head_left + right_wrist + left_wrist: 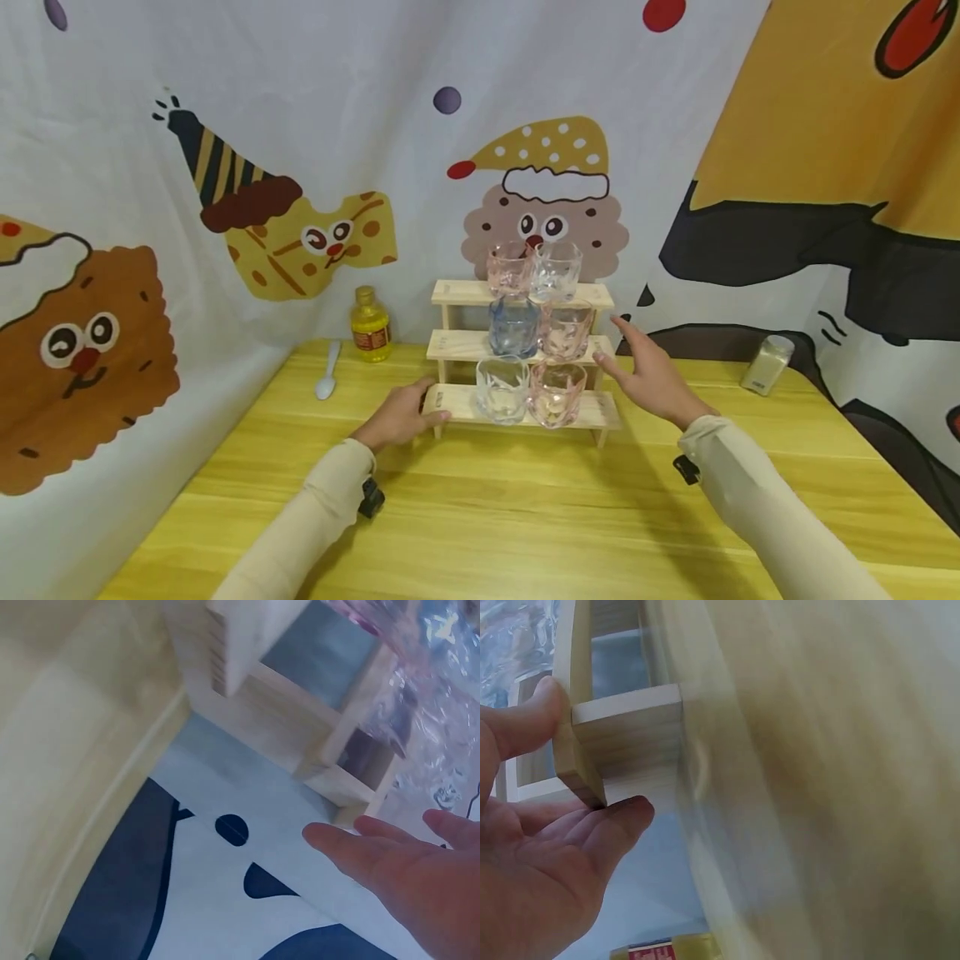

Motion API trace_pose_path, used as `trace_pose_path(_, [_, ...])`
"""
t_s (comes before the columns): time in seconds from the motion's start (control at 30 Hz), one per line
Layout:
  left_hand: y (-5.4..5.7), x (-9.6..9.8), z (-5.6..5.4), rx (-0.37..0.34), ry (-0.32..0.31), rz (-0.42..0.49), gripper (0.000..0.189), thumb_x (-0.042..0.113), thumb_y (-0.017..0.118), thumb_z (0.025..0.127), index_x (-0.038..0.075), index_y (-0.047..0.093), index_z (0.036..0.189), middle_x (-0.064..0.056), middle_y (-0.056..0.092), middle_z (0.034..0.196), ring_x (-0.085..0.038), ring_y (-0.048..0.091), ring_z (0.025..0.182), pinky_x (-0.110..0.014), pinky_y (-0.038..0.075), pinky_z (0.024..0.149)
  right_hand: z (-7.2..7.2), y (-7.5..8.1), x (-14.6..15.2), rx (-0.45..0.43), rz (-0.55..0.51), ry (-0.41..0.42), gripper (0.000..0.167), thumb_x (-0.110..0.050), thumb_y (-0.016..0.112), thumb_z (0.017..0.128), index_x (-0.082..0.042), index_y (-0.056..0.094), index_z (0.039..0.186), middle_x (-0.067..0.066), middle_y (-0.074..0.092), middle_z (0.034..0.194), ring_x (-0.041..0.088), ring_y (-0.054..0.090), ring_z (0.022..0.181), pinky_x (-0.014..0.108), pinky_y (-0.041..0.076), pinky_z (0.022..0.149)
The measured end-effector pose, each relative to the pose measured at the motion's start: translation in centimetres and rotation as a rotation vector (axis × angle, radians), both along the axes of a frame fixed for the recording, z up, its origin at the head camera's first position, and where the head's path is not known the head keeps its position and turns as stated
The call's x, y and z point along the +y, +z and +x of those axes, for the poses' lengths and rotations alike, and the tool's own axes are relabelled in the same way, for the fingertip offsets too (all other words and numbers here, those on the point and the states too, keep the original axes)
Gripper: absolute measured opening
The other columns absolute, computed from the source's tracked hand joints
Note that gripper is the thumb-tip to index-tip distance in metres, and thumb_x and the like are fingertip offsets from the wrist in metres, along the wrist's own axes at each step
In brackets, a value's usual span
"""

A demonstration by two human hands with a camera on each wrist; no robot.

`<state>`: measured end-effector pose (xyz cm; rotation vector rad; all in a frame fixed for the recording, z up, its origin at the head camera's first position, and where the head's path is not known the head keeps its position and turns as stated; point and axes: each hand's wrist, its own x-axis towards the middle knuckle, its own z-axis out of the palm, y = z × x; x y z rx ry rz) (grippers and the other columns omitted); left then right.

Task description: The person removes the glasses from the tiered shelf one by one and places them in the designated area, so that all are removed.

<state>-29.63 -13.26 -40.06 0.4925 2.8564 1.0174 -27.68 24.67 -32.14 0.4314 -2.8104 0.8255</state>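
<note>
A three-step wooden display stand (pixel 454 403) carries several clear, pink and blue faceted glasses, two on each step. At the left end of its lowest step, my left hand (pixel 399 414) grips the board. The left wrist view shows the thumb (pixel 536 720) against one face of the board and the fingers curled at its other side. My right hand (pixel 658 379) is held off the stand's right side with fingers extended, holding nothing. On the lowest step stand a clear glass (pixel 502 392) and a pink glass (pixel 557 395); a blue glass (pixel 513 329) is on the middle step.
Left of the stand, a yellow bottle (pixel 371 327) and a pale spoon (pixel 327 372) are on the wood-grain table (pixel 480 517). A lidded jar (pixel 768 367) stands toward the right rear. Behind everything hangs a cartoon-printed curtain (pixel 420 50).
</note>
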Motion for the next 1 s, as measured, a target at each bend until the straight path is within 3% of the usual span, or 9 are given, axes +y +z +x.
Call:
trace_pose_path(0.17, [0.0,0.3,-0.6,-0.012,0.024,-0.034,0.068,0.035,0.069,0.096,0.004,0.042,0.150,-0.020,0.065,0.131,-0.033,0.063,0.118,-0.049,0.051,0.100,-1.1,1.2,-0.1,-0.009,-0.030,-0.001,0.080,-0.049,0.048,0.104,-0.006,0.013,0.162,0.029,0.024,0.163,0.051,0.028,0.147,0.070,0.028,0.114])
trace_pose_path(0.53, [0.7,0.7,0.1,0.021,0.032,-0.142,0.066,0.034,0.069,0.095,-0.002,0.046,0.146,-0.021,0.068,0.122,-0.040,0.060,0.120,-0.050,0.050,0.099,-2.8,3.4,-1.5,-0.023,-0.034,0.004,0.079,-0.040,0.053,0.104,-0.008,0.010,0.162,0.029,0.026,0.162,0.051,0.034,0.144,0.068,0.034,0.113])
trace_pose_path(0.8, [0.3,0.7,0.1,0.011,0.035,-0.134,0.066,0.035,0.070,0.095,0.002,0.046,0.147,-0.020,0.067,0.125,-0.038,0.061,0.120,-0.050,0.050,0.100,-4.1,4.3,-2.0,-0.021,-0.043,-0.010,0.079,-0.031,0.055,0.103,-0.006,0.009,0.162,0.029,0.025,0.163,0.050,0.030,0.147,0.068,0.031,0.115])
trace_pose_path(1.0, [0.7,0.6,0.1,0.019,0.026,-0.156,0.067,0.035,0.068,0.096,0.001,0.043,0.149,-0.024,0.062,0.136,-0.045,0.053,0.131,-0.054,0.045,0.109,-5.2,4.9,-2.3,0.026,-0.064,-0.007,0.075,-0.030,0.055,0.104,-0.005,0.014,0.161,0.029,0.027,0.162,0.050,0.031,0.147,0.068,0.031,0.114])
